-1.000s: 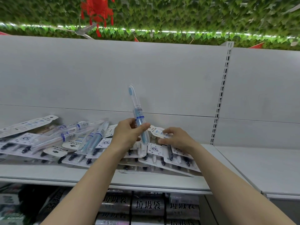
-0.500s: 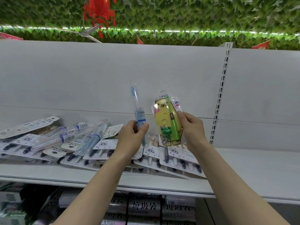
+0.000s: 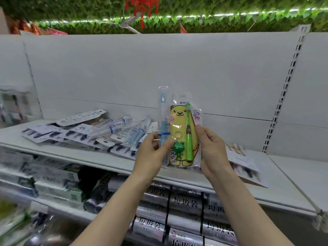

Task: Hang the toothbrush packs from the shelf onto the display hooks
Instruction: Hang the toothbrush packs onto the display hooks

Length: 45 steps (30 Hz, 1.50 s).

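Note:
My left hand [image 3: 152, 153] grips a slim clear pack with a blue toothbrush [image 3: 163, 110], held upright. My right hand [image 3: 212, 150] pinches the right edge of a yellow bear-shaped children's pack [image 3: 179, 119] holding a green toothbrush and a green frog keyring. The two packs stand side by side and overlap slightly in front of the white back panel. A heap of toothbrush packs [image 3: 92, 130] lies on the white shelf [image 3: 53, 151] to the left. More packs [image 3: 243, 164] lie on the shelf behind my right wrist. No display hooks show in view.
A slotted metal upright [image 3: 285, 89] runs down the back panel at right. Rolls of bin bags [image 3: 184, 205] fill the shelf below. Boxed goods [image 3: 53, 180] sit lower left. Green leaf decoration and a red ornament [image 3: 142, 6] hang above.
The view has swung to the left, so the shelf pile now sits further left. My hands have brought the two packs closer together, now overlapping, and lifted them clear of the pile.

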Motion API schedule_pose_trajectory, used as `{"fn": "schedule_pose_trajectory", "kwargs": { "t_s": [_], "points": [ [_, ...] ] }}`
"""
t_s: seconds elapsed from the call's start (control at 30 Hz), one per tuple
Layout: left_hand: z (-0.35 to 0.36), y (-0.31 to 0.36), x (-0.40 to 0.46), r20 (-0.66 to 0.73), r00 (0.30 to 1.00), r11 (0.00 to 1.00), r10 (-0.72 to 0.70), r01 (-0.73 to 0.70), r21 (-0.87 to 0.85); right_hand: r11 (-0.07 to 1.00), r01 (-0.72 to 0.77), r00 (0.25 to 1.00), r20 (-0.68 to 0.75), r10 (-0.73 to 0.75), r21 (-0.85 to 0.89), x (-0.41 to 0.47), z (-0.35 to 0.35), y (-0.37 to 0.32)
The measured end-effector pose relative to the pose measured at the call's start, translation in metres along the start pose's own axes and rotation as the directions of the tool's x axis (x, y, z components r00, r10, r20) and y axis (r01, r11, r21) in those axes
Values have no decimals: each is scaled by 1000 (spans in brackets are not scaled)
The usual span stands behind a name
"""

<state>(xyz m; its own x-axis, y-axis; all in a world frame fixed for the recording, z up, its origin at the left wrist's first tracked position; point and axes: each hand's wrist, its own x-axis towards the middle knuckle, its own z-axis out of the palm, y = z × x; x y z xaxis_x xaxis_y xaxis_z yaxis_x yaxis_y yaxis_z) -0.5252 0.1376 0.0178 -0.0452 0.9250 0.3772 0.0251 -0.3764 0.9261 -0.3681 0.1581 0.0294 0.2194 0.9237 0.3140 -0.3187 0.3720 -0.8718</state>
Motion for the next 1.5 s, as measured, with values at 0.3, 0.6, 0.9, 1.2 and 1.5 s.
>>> {"fn": "schedule_pose_trajectory", "kwargs": {
  "t_s": [0.3,0.6,0.9,1.2,1.5],
  "points": [
    [-164,-1,-40,-225,973,997,-51,37,-64,996,-27,983,177,41,-80,-65,160,47],
    [-421,-26,-98,-427,900,996,-89,85,-28,989,-133,925,350,147,-63,-169,403,135],
    [-639,-47,-137,-640,763,993,-89,119,3,956,-290,862,422,281,-45,-235,602,228],
    [-836,-84,-122,-660,748,980,-68,175,98,948,-317,793,539,284,-33,-237,791,343],
    [-1055,-71,-36,-619,781,982,-80,168,85,931,-364,768,558,316,-26,-197,1014,435]
  ]
}}
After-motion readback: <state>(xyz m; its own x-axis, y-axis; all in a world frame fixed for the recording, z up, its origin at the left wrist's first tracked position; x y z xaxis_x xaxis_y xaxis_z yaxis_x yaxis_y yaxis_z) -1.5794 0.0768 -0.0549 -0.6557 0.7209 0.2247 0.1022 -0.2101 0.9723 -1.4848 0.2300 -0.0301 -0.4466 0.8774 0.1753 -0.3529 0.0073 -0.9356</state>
